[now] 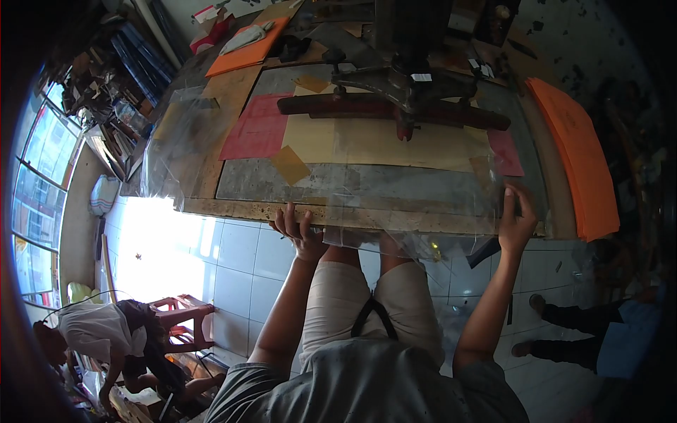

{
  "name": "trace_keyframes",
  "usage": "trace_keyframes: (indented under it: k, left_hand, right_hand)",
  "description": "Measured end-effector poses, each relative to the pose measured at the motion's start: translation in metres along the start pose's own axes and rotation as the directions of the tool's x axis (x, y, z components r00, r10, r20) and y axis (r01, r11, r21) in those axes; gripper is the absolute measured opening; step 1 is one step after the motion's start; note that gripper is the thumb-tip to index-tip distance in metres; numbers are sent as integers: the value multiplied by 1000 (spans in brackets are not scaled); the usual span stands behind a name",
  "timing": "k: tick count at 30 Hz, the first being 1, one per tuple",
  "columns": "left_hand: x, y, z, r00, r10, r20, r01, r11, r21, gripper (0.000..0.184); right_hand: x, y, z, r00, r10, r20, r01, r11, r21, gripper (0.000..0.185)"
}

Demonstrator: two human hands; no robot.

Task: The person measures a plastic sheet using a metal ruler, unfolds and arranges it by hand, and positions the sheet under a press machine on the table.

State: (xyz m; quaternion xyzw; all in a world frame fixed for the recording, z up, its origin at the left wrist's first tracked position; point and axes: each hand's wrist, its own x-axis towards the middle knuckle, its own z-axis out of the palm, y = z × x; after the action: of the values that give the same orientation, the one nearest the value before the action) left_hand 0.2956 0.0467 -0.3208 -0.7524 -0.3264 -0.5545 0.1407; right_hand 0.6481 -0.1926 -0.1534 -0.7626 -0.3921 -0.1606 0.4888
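My left hand (303, 236) rests at the wooden front edge (247, 210) of the worktable, its fingers spread over the edge. Just right of it lies a clear plastic sheet (409, 208), which hangs partly over the edge. At the sheet's right side my right hand (518, 220) pinches its margin between thumb and fingers. Beyond the sheet, a dark metal press-like frame with a long red-brown bar (395, 107) stands over cream paper (381, 141). Pink paper (257, 127) and a tan taped square (290, 165) lie left of it.
Orange sheets (575, 155) are stacked at the table's right end; another orange sheet (248, 51) lies at the back left. More clear plastic (173, 151) drapes over the left corner. A person (106, 338) bends near a red stool (185, 323); another person's legs (571, 328) show at right.
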Motion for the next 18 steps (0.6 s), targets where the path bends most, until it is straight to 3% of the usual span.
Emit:
trace_keyframes:
  k: [8, 18]
  left_hand:
    - [2, -1, 3, 1000, 10, -29, -11, 998, -56, 61]
    - [1, -2, 4, 999, 5, -35, -7, 999, -44, 65]
  right_hand:
    - [-1, 6, -1, 999, 2, 40, -1, 1000, -12, 20]
    - [1, -1, -1, 1000, -30, -1, 30, 999, -15, 14]
